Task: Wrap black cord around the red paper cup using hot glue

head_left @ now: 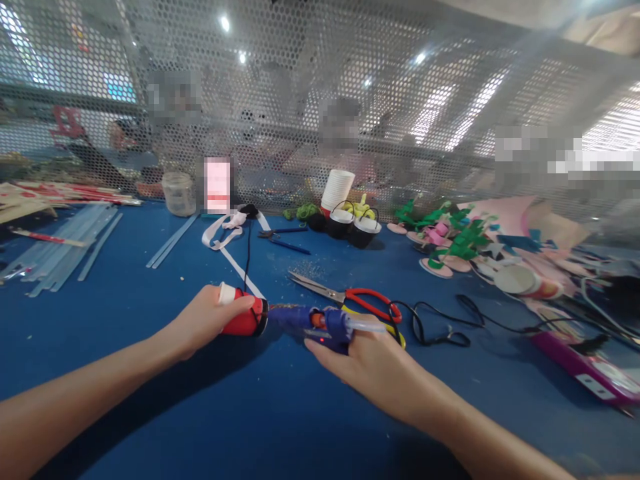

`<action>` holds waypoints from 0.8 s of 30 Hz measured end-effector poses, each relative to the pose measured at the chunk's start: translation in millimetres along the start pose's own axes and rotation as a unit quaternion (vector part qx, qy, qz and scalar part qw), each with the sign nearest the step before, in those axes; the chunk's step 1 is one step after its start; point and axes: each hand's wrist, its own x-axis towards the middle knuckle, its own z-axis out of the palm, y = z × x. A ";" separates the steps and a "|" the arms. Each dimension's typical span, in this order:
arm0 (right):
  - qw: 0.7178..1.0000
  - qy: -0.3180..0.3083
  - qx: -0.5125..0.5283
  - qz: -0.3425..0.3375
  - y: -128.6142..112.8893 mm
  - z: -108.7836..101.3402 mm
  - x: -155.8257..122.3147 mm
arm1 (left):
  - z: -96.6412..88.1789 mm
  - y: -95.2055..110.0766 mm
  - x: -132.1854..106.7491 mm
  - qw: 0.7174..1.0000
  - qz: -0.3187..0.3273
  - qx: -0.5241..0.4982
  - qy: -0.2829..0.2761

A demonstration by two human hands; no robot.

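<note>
My left hand (200, 321) is wrapped round a red paper cup (243, 316) with a white band at one end and black at the other. The cup lies on its side, held above the blue table. A black cord (248, 253) and a white ribbon (239, 268) run from it toward the back. My right hand (373, 360) grips a blue glue gun (305, 323), its nozzle at the cup's black end; whether they touch I cannot tell. A clear glue stick (367, 325) sticks out of the gun's rear. Behind the gun lie red-and-yellow-handled scissors (370, 300).
Blue-handled pliers (285, 239), small black-and-white buckets (367, 231) and stacked white cups (339, 190) stand farther back. Spare glue sticks (75, 243) and a clear jar (179, 193) are left. Green paper pieces (465, 233), a black cable (480, 320) and a purple case (583, 363) lie right.
</note>
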 end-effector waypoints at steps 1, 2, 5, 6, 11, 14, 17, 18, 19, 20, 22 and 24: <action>1.000 0.000 -0.007 -0.010 0.1 0.1 -0.2 | 0.0 0.0 0.0 1.000 0.002 0.003 0.001; 1.000 -0.003 -0.011 -0.018 0.1 0.2 -0.5 | -0.1 -0.1 0.1 1.000 0.005 0.004 0.000; 0.999 -0.010 -0.014 -0.032 0.2 1.3 -1.3 | -0.4 -0.6 -0.2 1.000 0.016 0.004 -0.003; 0.999 -0.005 -0.016 -0.032 0.3 1.7 -1.5 | -0.4 -0.7 -0.3 1.000 0.014 0.005 -0.002; 0.999 0.012 -0.022 -0.033 0.9 3.0 -2.2 | -0.1 -0.3 -0.6 1.000 0.008 0.008 0.001; 0.999 -0.013 -0.017 -0.025 0.7 2.1 -1.8 | -0.1 -0.6 -0.2 1.000 0.017 0.008 -0.005; 1.000 -0.011 -0.007 -0.002 0.7 0.8 -0.3 | 0.1 -0.5 0.0 1.000 0.008 0.016 0.003; 1.000 -0.006 -0.003 0.008 0.7 0.4 0.4 | 0.3 -0.4 -0.2 1.000 0.005 0.020 0.005; 1.000 -0.003 0.004 0.020 0.6 0.0 1.1 | 0.5 -0.1 -0.5 1.000 0.005 0.025 0.007; 0.999 -0.003 0.011 0.032 0.5 -0.3 1.8 | 0.8 0.1 -0.9 1.000 0.008 0.029 0.008; 0.998 -0.011 0.027 0.054 0.1 -1.0 3.2 | 1.6 0.5 -2.0 0.999 0.021 0.036 0.009; 0.997 -0.013 0.033 0.065 -0.3 -1.6 4.8 | 2.4 0.7 -3.0 0.999 0.034 0.039 0.007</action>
